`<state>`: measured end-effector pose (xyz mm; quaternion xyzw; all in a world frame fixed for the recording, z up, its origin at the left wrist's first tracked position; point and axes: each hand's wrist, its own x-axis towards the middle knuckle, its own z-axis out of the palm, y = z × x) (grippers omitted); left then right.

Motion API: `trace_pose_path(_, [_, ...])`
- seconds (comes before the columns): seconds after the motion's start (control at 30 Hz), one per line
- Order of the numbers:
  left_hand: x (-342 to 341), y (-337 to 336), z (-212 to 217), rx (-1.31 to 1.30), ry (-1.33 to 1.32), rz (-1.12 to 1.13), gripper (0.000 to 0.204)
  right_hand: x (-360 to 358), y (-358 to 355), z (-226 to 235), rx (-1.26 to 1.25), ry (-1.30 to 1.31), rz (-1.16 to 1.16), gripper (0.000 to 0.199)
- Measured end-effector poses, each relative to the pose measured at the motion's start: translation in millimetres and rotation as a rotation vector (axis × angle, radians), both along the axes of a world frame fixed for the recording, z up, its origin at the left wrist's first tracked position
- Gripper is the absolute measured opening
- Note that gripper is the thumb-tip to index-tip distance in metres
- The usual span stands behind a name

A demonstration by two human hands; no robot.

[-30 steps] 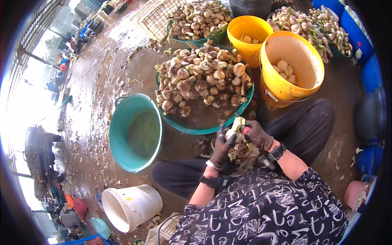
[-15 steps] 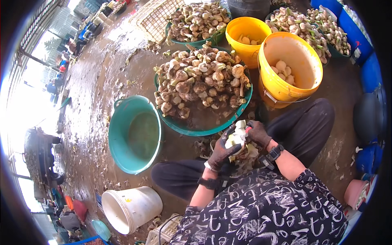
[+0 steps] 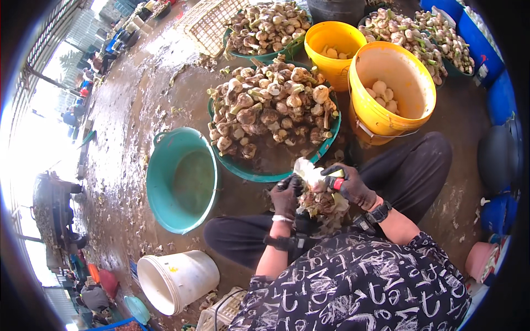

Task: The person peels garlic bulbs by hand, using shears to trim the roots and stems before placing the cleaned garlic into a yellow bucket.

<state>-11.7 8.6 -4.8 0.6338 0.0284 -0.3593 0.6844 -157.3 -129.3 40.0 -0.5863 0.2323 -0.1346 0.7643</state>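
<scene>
My right hand (image 3: pixel 354 188), in a dark glove, is closed round a small knife (image 3: pixel 337 182) with a red and yellow-green handle; its blade cannot be made out. To its left, my gloved left hand (image 3: pixel 285 197) is closed with bent fingers, and what it grips is hidden. Between the two hands, a pale flap of garlic skin (image 3: pixel 309 170) stands up, slightly blurred, touching or close to the left fingertips. Below it lies a heap of loose garlic peelings (image 3: pixel 326 205) between my legs. A green tub (image 3: pixel 259 175) heaped with untrimmed garlic bulbs (image 3: pixel 270 107) stands just beyond my hands.
At the left are an empty teal tub (image 3: pixel 185 220) and a tipped white bucket (image 3: pixel 201 276). Two yellow buckets (image 3: pixel 381 118) with peeled bulbs inside stand ahead to the right. Farther off are more garlic tubs (image 3: pixel 268 27) and a cream crate (image 3: pixel 205 25). Scraps litter the wet floor.
My left hand has drawn left and no longer shows the white bulb it held. The right hand has turned, showing more of the knife handle. The garlic skin now flares upward between them.
</scene>
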Motion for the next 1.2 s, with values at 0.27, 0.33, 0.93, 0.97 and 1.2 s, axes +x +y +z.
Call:
trace_pose_path(0.27, [-1, -10, 34, 0.103, -0.205, -0.365, 0.04, -1, -2, 0, -0.366, 0.021, -0.034, 0.03])
trace_pose_path(0.33, [-5, -15, 18, 0.242, -0.437, -0.507, 0.036, 4, 3, 4, -0.734, -0.06, -0.029, 0.03])
trace_pose_path(0.93, [-22, -14, 12, -0.007, -0.089, -0.24, 0.022, 5, 9, 1, -0.914, -0.004, -0.113, 0.033])
trace_pose_path(0.97, [-21, -14, 6, -0.009, -0.088, -0.241, 0.022, 4, 9, -1, -0.916, -0.002, -0.114, 0.033])
trace_pose_path(1.2, [8, 4, -41, 0.714, -0.753, -0.403, 0.023, 1, 1, 0, 0.117, -0.024, -0.334, 0.016])
